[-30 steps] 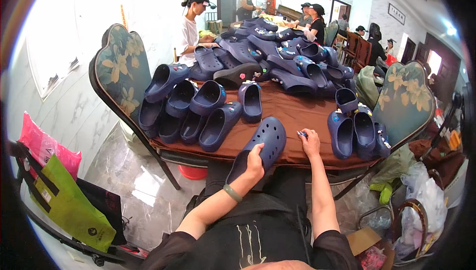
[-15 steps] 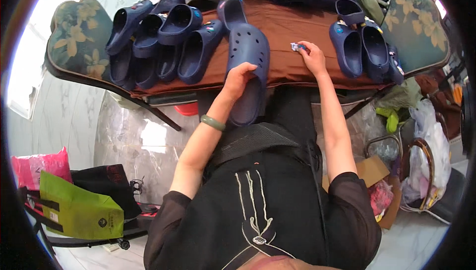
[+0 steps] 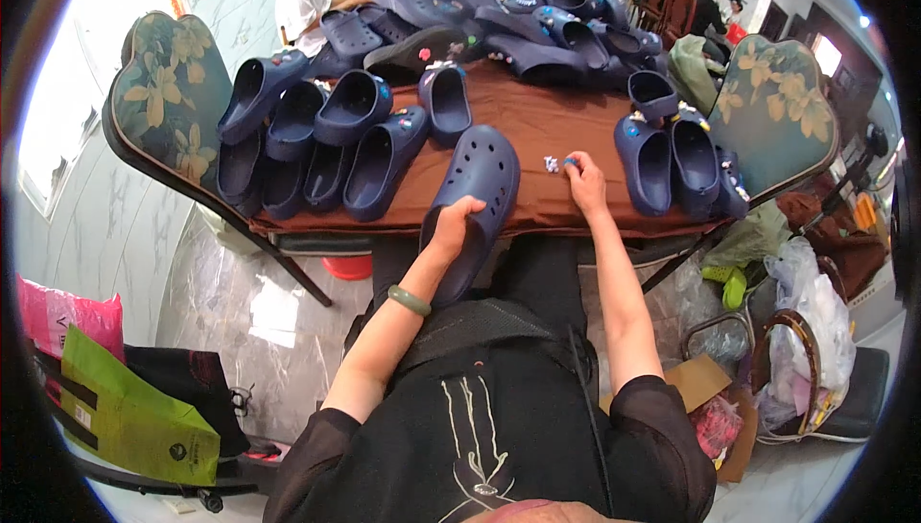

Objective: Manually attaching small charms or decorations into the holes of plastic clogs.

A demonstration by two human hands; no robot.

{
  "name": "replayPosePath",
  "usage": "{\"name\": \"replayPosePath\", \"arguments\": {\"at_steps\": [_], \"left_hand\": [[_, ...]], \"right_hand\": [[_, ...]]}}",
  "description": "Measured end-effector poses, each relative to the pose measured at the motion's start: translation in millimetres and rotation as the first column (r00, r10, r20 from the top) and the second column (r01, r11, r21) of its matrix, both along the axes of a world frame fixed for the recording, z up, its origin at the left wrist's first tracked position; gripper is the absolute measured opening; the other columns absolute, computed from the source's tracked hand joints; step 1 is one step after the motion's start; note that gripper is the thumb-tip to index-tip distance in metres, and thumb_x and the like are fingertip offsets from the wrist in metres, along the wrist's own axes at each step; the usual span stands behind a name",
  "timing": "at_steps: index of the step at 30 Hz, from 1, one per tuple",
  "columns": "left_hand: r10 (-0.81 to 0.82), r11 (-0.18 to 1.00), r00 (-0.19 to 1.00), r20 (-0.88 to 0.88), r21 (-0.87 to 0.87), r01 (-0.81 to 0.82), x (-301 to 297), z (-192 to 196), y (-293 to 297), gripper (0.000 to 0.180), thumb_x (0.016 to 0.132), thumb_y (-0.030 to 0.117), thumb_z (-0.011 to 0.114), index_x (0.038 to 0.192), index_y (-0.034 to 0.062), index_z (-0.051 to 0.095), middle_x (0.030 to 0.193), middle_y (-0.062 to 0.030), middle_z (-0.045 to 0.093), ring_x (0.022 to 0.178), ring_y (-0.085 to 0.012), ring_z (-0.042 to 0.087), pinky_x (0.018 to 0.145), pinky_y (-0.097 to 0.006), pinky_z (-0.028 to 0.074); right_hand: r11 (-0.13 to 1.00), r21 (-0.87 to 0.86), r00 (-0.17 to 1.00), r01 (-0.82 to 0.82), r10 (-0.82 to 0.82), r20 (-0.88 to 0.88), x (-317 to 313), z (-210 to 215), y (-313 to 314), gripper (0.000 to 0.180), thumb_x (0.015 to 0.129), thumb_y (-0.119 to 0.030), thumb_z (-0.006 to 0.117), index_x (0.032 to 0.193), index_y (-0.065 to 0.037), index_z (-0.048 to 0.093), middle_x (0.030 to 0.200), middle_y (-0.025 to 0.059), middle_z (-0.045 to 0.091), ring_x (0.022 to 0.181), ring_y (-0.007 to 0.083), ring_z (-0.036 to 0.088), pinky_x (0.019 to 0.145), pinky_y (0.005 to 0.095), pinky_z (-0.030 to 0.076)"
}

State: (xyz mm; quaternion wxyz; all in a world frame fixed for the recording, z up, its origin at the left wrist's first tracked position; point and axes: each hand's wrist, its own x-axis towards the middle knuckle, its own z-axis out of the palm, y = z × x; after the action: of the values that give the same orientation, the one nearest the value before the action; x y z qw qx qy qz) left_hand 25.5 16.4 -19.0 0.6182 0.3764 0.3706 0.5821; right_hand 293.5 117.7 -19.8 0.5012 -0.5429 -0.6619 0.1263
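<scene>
Our left hand [image 3: 459, 221] grips the navy clog [image 3: 475, 199] on the brown surface [image 3: 537, 130]; at three o'clock, our right hand [image 3: 582, 180] pinches small charms [image 3: 554, 164].

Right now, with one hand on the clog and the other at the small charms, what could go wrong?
1. The clog overhangs the table edge, with only the left hand gripping its heel; it could tip off toward the lap.
2. The charms under the right hand are tiny and loose on the cloth; a nudge might send one to the floor.
3. Clogs crowd the left side, so a wide move could knock one off.
</scene>
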Motion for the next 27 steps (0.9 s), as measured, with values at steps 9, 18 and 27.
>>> {"name": "replayPosePath", "arguments": {"at_steps": [9, 18, 27], "left_hand": [[0.027, 0.997, 0.999, -0.025, 0.078, -0.025, 1.0, 3.6, 1.2, 0.021, 0.070, 0.017, 0.057, 0.080, -0.0017, 0.061, 0.078, -0.0054, 0.061, 0.073, -0.0179, 0.058, 0.072, -0.028, 0.044], [-0.017, 1.000, 0.995, 0.095, 0.000, 0.017, 8.3, 26.2, -21.9, 0.013, 0.072, 0.013, 0.053, 0.071, 0.0026, 0.061, 0.078, -0.0041, 0.060, 0.074, -0.0153, 0.056, 0.072, -0.027, 0.043], [-0.086, 0.996, 0.996, 0.040, 0.043, 0.084, -10.3, -4.9, 23.5, 0.019, 0.073, 0.012, 0.050, 0.080, -0.0019, 0.060, 0.080, -0.0071, 0.062, 0.072, -0.0164, 0.058, 0.070, -0.029, 0.046]], "right_hand": [[0.997, 0.080, 0.998, -0.023, 0.028, -0.060, -0.3, 6.9, -3.8, 0.014, 0.084, -0.014, 0.057, 0.094, -0.004, 0.059, 0.079, 0.0094, 0.061, 0.076, 0.0189, 0.059, 0.070, 0.0308, 0.046], [0.998, 0.056, 0.992, -0.004, 0.011, -0.128, 6.0, -3.6, -11.9, 0.016, 0.083, -0.011, 0.058, 0.097, -0.003, 0.060, 0.082, 0.0100, 0.063, 0.078, 0.0169, 0.061, 0.071, 0.0306, 0.047], [0.958, 0.096, 0.798, -0.269, 0.277, -0.536, -71.0, 62.6, -16.6, 0.016, 0.086, -0.010, 0.060, 0.099, -0.001, 0.062, 0.088, 0.0004, 0.062, 0.081, 0.0069, 0.055, 0.074, 0.0214, 0.044]]}}
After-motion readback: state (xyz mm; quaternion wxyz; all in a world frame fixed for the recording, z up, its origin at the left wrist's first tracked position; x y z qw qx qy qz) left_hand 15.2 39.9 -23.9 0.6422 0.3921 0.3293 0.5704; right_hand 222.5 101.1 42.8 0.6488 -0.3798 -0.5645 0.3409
